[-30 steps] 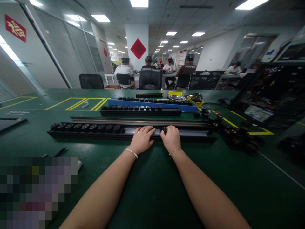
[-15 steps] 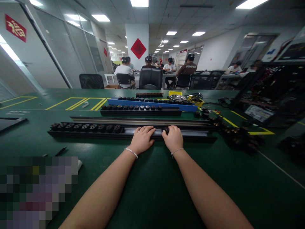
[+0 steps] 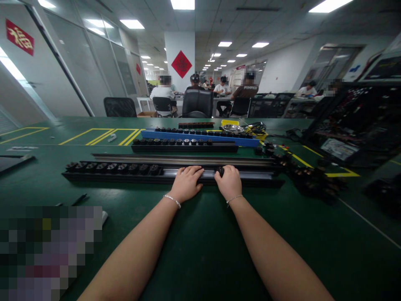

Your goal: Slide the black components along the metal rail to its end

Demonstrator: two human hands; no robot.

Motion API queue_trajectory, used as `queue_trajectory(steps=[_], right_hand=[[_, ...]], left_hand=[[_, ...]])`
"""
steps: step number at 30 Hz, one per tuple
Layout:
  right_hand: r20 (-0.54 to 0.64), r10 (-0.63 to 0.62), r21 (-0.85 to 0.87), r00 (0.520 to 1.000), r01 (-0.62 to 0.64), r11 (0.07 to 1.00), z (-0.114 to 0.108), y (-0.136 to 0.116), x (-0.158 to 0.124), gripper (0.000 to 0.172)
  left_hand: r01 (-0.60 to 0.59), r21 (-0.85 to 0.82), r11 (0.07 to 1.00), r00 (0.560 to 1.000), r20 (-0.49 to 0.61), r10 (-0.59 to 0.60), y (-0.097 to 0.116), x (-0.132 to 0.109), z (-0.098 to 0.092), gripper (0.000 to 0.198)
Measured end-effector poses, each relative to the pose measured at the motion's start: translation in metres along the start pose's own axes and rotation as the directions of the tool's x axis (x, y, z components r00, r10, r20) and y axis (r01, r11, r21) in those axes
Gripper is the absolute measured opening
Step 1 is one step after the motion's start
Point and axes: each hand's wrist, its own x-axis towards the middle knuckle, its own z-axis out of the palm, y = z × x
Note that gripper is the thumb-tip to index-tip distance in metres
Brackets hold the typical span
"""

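Observation:
A long black channel (image 3: 119,177) lies across the table in front of me, with a row of small black socket modules (image 3: 122,168) set in its left part. My left hand (image 3: 187,182) grips the middle of this channel, fingers over the top and thumb at the near side. To its right, my right hand (image 3: 229,183) pinches one black socket module (image 3: 221,171) at the channel's bare silvery stretch (image 3: 208,173). The fingers partly hide that module, so I cannot tell whether it is seated.
Behind the channel lie a long metal strip (image 3: 150,158), another black channel with modules (image 3: 184,148) and a blue one (image 3: 200,136). Loose black parts (image 3: 322,179) heap on the right, before a dark rack (image 3: 354,108). A metal dish (image 3: 232,128) stands farther back.
My right hand, with the socket module in its fingers, has shifted very slightly to the right. My left hand stays where it was on the channel.

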Motion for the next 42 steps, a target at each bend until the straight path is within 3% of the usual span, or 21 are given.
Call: queue_trajectory(steps=[30,42], right_hand=[[-0.022,0.120,-0.045,0.993,-0.121,0.992,-0.009,0.010,0.003,0.027],[-0.051,0.071,-0.013,0.996,-0.072,0.997,-0.008,0.021,0.003,0.025]], left_hand=[[0.000,0.004,1.000,1.000,0.017,0.000,-0.001,0.000,0.000,0.050],[0.010,-0.015,1.000,1.000,0.019,-0.010,0.000,0.000,-0.001,0.050]])
